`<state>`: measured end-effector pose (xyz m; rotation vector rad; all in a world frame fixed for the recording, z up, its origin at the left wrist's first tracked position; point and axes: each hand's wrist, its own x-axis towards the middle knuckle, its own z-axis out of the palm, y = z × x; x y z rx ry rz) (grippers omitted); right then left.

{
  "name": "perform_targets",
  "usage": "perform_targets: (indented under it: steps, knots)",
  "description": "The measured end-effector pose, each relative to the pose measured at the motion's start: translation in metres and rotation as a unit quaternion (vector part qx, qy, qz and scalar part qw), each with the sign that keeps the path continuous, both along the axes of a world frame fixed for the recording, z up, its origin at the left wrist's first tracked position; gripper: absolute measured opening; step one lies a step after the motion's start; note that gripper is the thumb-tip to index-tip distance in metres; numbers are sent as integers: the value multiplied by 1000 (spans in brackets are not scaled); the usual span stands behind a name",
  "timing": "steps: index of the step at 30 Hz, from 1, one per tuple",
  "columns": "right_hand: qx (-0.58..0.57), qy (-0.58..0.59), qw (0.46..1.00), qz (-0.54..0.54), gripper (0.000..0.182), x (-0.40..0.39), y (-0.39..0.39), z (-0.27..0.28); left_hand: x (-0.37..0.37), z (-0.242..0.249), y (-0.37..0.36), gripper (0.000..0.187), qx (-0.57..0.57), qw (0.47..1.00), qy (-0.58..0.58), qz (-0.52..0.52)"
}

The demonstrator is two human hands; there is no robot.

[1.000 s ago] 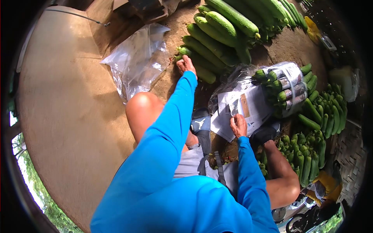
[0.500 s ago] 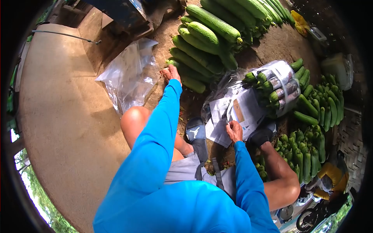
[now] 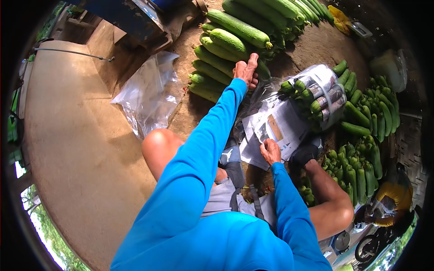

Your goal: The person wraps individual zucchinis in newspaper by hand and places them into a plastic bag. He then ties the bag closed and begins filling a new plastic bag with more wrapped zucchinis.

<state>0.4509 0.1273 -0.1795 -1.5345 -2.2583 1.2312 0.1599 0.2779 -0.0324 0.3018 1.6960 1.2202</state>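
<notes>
My left hand (image 3: 246,72) is at the near side of a pile of long green gourds (image 3: 237,28), against the end of one gourd (image 3: 262,69). Its fingers are bent inward, and what they hold, if anything, is hidden. Lower down, my right hand (image 3: 271,152) pinches the edge of a sheet of paper (image 3: 274,128) on a stack of printed sheets between my feet. Beyond the sheets lies a clear plastic bundle (image 3: 323,90) of smaller green gourds, several of them wrapped in newspaper.
A clear plastic bag (image 3: 151,92) lies flat on the ground at left, beside a raised concrete ledge (image 3: 77,131). More green gourds (image 3: 357,174) are heaped at right. A yellow cloth or bag (image 3: 339,19) is at the far right, and a blue metal object (image 3: 131,20) stands at top left.
My left hand has moved right and away from me, from the left ends of the gourd pile to the gourd end nearer the papers. My right hand stays at the paper.
</notes>
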Motion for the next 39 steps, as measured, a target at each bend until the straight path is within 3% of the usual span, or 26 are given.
perform_targets:
  steps: [3,6,8,9,10,13,15,19,21,26,27,31,33,35,37,38,39]
  knots:
    - [24,-8,999,23,20,1,-1,7,5,-10,11,63,-20,997,-18,74]
    - [34,-19,999,31,19,3,-7,3,10,-9,1,66,45,988,39,143]
    - [55,-24,998,24,18,10,-12,0,-4,-37,-10,68,85,981,105,141]
    - [76,-19,997,15,18,12,-14,-3,-6,-25,-20,67,68,983,96,140]
    - [75,-8,997,4,18,13,-15,0,-10,-29,-25,63,97,982,19,160]
    - [72,-29,997,-2,17,15,-13,5,-14,-23,-38,38,200,956,24,215]
    - [82,-25,996,-15,18,15,-14,2,-25,-19,-58,41,183,971,23,152]
    - [98,-30,994,-25,18,14,-16,2,-2,1,-87,39,216,967,58,124]
    - [82,-43,995,-26,18,14,-15,4,8,-3,-95,37,173,973,123,91]
    - [95,-43,994,-35,18,13,-18,5,57,-6,-100,30,223,912,290,-187]
    - [92,-43,994,-37,18,13,-18,6,69,-10,-99,28,220,913,267,-217]
    - [94,-50,994,-22,17,18,-16,10,95,-42,-92,41,103,834,324,-435]
    - [90,-101,990,41,19,17,-15,13,105,-52,-85,45,81,722,397,-561]
    - [82,-117,988,52,24,19,-12,16,113,-68,-78,50,156,668,375,-624]
    - [43,-158,975,149,29,24,-18,23,118,-88,-71,53,164,551,403,-712]
    - [71,-160,973,151,31,24,-25,19,118,-99,-70,53,165,546,396,-719]
    - [64,-162,974,144,31,23,-30,15,119,-109,-69,58,186,485,408,-751]
